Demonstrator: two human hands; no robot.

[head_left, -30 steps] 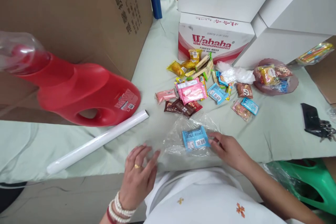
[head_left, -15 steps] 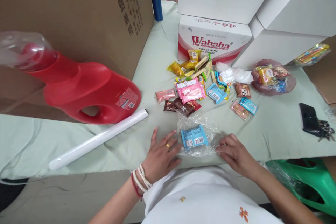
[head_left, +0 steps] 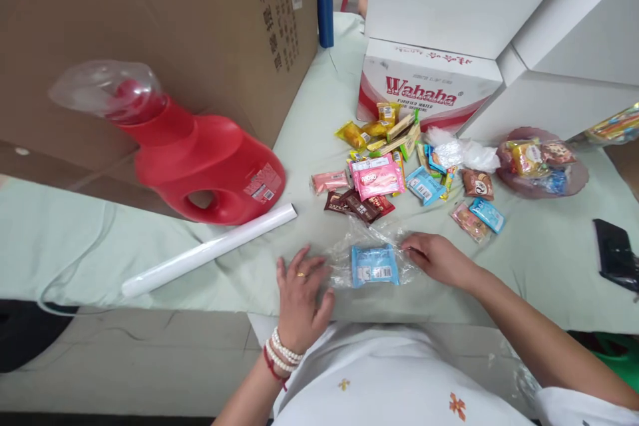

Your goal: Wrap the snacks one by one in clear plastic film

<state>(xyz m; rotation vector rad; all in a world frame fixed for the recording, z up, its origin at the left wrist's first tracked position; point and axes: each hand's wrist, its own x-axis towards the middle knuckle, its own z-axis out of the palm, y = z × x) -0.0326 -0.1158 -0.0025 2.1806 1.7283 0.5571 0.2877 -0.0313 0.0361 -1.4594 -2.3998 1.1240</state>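
A clear plastic bag lies near the front edge of the pale green table with a blue snack packet inside it. My left hand rests flat on the table at the bag's left edge, fingers spread, a ring on one finger. At the bag's right edge, my right hand has its fingers curled and pinches the plastic. Beyond the bag lies a heap of snack packets in pink, brown, yellow and blue.
A red detergent jug lies on its side at the left, with a white paper roll in front of it. Behind stand a large cardboard box, a Wahaha carton and white boxes. A plate of snacks and a black phone are at the right.
My left hand moved right from the table's front edge to the bag's left side. My right hand shifted along the bag's right edge. The view panned left.
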